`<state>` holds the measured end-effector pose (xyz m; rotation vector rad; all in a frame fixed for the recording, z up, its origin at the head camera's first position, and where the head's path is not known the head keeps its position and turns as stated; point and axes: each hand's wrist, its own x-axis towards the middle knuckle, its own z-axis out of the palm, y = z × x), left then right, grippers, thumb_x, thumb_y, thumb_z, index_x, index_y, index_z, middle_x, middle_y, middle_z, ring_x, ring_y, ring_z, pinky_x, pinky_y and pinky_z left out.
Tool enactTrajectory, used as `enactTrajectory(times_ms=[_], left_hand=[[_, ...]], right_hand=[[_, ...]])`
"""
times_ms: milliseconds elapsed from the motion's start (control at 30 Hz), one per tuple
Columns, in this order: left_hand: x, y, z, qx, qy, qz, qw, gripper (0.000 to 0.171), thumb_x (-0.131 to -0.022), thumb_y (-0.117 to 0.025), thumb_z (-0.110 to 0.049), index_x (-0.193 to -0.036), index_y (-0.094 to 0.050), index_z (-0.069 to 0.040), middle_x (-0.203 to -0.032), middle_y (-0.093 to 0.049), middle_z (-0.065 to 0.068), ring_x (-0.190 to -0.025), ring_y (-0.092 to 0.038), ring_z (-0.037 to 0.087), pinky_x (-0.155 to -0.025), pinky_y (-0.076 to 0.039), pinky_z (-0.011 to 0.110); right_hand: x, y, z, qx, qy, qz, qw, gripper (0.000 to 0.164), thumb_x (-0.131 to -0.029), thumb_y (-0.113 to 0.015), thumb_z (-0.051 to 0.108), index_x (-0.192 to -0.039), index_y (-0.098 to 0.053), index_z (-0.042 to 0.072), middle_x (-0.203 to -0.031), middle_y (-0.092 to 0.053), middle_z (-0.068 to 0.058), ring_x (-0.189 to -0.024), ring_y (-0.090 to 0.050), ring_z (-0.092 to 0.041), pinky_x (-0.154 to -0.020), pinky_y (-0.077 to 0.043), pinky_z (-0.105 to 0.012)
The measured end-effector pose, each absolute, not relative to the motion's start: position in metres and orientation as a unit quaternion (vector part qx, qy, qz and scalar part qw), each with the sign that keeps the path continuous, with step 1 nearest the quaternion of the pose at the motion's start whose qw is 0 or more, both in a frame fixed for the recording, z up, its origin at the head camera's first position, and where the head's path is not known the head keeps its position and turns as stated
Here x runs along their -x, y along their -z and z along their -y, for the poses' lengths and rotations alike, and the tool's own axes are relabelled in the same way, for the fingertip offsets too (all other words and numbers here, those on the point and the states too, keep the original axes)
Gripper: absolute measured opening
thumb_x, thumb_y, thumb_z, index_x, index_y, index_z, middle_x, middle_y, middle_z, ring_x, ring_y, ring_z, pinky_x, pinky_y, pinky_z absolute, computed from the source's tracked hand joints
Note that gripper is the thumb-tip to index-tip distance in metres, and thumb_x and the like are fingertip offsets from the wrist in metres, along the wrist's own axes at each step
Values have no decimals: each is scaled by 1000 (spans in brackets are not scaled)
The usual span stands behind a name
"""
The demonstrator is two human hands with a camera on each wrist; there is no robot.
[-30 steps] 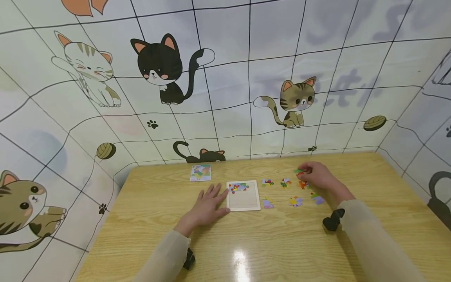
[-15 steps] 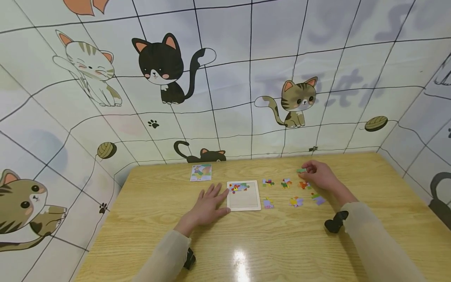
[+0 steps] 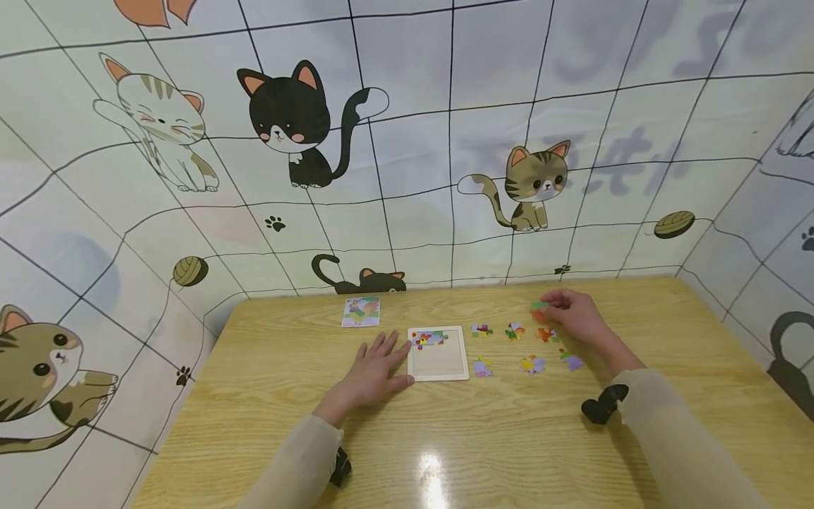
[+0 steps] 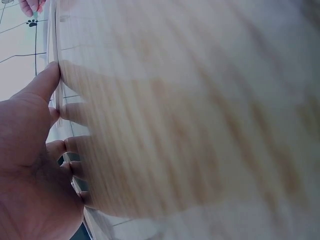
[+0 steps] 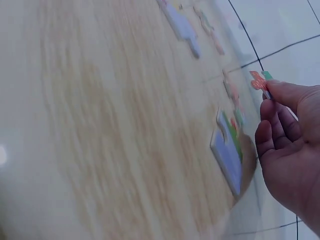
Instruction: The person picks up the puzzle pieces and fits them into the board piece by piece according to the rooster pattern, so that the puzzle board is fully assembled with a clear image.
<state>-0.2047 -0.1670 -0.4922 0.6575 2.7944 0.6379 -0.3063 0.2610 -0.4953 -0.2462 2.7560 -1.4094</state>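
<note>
My right hand (image 3: 575, 316) pinches a red-orange and green jigsaw piece (image 5: 258, 82) between thumb and fingers, raised above the table in the right wrist view. Below and left of it lie loose jigsaw pieces, among them an orange one (image 3: 547, 334) and a purple and green one (image 5: 227, 150). My left hand (image 3: 372, 371) lies with its fingers spread on the table, index finger and thumb at the left edge of a white-rimmed puzzle tray (image 3: 439, 377). Joined colourful pieces (image 3: 429, 339) fill the tray's upper left; the rest of its bed is bare.
Several more loose pieces are spread right of the tray, such as a yellow and purple one (image 3: 533, 364) and a purple one (image 3: 482, 367). A picture card (image 3: 361, 312) lies at the back left of the wooden table (image 3: 509, 438). A cat-print cloth wall (image 3: 413, 170) stands behind.
My right hand has turned the pinched piece: it showed nearly edge-on half a second ago, and its coloured face shows now. The left hand and tray have stayed in place.
</note>
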Motion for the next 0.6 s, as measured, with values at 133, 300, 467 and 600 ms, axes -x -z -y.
enactTrajectory(times_ms=[133, 300, 467, 600], left_hand=[[203, 489, 167, -227, -217, -945, 94, 67, -103, -61, -38, -158, -40, -7, -166, -22, 24, -153, -13, 47, -116, -8, 71], [202, 490, 166, -224, -210, -947, 96, 67, -103, -60, -39, -158, -40, -7, -166, -22, 24, -153, -13, 47, -116, -9, 70], [202, 488, 167, -220, -212, -947, 98, 68, -103, -60, -41, -159, -39, -8, -166, -21, 23, -154, -12, 45, -117, -8, 69], [203, 491, 168, -230, -217, -945, 89, 67, -104, -59, -40, -158, -40, -7, -165, -22, 25, -153, -13, 47, -116, -9, 71]], right_hand=[[301, 488, -247, 80, 477, -875, 22, 36, -101, -68, 17, -125, -62, -8, -114, -65, -21, -98, -60, -22, -75, -53, -26], [296, 482, -225, 95, 496, -862, 38, 34, -101, -69, 17, -125, -63, -6, -112, -67, -18, -95, -63, -20, -76, -56, -32], [292, 482, -204, 121, 507, -852, 47, 30, -99, -70, 14, -121, -64, -7, -108, -67, -17, -91, -64, -20, -76, -57, -34], [287, 484, -188, 127, 518, -844, 61, 26, -98, -70, 10, -117, -65, -6, -103, -67, -14, -87, -64, -21, -71, -56, -32]])
